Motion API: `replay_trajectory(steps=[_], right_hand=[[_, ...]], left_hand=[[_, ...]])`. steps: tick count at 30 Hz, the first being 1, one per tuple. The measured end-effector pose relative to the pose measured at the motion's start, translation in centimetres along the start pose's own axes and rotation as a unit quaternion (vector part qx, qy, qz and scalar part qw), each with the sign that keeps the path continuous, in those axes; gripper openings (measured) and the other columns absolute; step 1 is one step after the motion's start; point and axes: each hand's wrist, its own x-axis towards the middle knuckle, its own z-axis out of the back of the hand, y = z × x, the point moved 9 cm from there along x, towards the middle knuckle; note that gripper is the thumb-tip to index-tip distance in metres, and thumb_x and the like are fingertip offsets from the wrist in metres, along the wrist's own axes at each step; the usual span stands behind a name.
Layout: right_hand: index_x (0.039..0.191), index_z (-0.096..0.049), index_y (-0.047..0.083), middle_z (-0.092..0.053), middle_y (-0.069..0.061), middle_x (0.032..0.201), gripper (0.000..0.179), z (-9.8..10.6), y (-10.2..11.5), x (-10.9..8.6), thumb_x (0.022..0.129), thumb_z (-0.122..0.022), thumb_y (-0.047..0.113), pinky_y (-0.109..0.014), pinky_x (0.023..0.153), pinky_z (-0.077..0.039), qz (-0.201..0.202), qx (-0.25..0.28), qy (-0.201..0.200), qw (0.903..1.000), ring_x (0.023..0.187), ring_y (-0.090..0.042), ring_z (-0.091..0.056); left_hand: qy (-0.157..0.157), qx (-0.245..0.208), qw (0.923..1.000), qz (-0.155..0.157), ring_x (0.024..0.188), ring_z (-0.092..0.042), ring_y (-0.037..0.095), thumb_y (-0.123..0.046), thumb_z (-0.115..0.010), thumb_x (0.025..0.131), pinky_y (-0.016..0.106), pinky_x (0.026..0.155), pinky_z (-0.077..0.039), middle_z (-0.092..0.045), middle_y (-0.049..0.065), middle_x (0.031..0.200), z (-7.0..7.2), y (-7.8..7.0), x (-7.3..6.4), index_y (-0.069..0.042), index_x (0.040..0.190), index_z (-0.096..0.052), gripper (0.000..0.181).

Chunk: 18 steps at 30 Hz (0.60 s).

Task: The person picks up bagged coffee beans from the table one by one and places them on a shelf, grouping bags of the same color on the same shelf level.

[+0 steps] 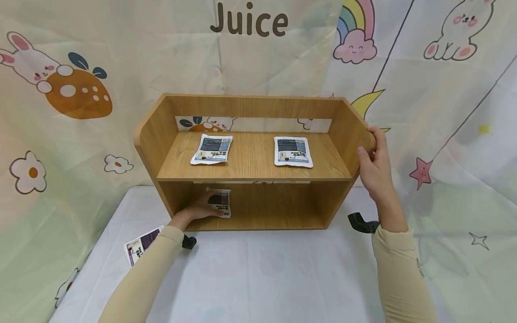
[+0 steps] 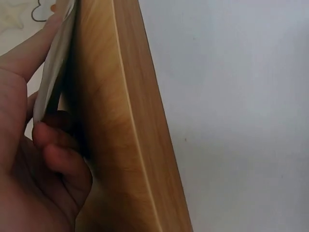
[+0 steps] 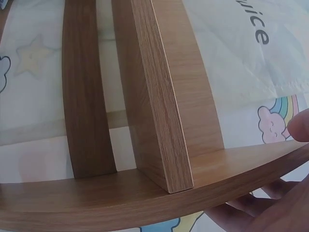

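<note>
A two-tier wooden shelf [image 1: 258,172] stands on the table against the printed backdrop. Inside its lower tier, toward the left, my left hand [image 1: 202,207] holds a flat white packet [image 1: 225,202] with a printed label. In the left wrist view, the fingers and thumb pinch that packet [image 2: 54,72] close above the wooden board. My right hand [image 1: 375,166] grips the shelf's right side panel, thumb on the inner side and fingers outside. Two similar packets with blue-grey labels, a left one [image 1: 212,149] and a right one [image 1: 293,151], lie on the upper tier.
Another packet [image 1: 141,244] with a purple label lies on the white-covered table [image 1: 258,278] left of the shelf, partly hidden by my left forearm. Black wrist-camera pieces [image 1: 362,223] stick out at both wrists. A patterned cloth [image 1: 121,58] hangs behind.
</note>
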Motion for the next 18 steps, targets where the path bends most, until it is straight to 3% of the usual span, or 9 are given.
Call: replay_trajectory(steps=[7,12,18], right_hand=[[0.147,-0.029,0.03,-0.034,-0.007,0.143,0.05,0.0,0.8,-0.1,0.101,-0.037,0.01,-0.065,0.094,-0.036,0.007,0.001,-0.002,1.0,0.126,-0.039,-0.039],[0.146,-0.029,0.031,-0.034,-0.007,0.144,0.051,0.0,1.1,-0.2,0.101,-0.038,0.01,-0.065,0.095,-0.036,0.011,0.004,-0.003,0.9999,0.126,-0.038,-0.039],[0.147,-0.028,0.032,-0.032,-0.007,0.146,0.052,-0.1,0.2,-0.2,0.101,-0.039,0.01,-0.065,0.095,-0.036,0.007,0.005,0.0,1.0,0.128,-0.039,-0.038]], left_hand=[[-0.021,0.072,0.9971,-0.011,0.132,-0.03,0.031,-0.057,-0.08,0.07,0.055,0.106,-0.027,-0.033,0.012,0.149,0.5,0.4,0.4,-0.019,0.144,-0.047,0.089],[-0.027,0.071,0.9971,0.007,0.131,-0.033,0.03,-0.063,-0.078,0.068,0.054,0.106,-0.028,-0.034,0.011,0.149,0.6,1.3,0.7,-0.023,0.144,-0.046,0.092],[-0.06,0.073,0.9955,0.003,0.133,-0.032,0.031,-0.058,-0.08,0.071,0.053,0.106,-0.029,-0.036,0.012,0.148,0.3,0.8,-0.3,-0.018,0.142,-0.049,0.087]])
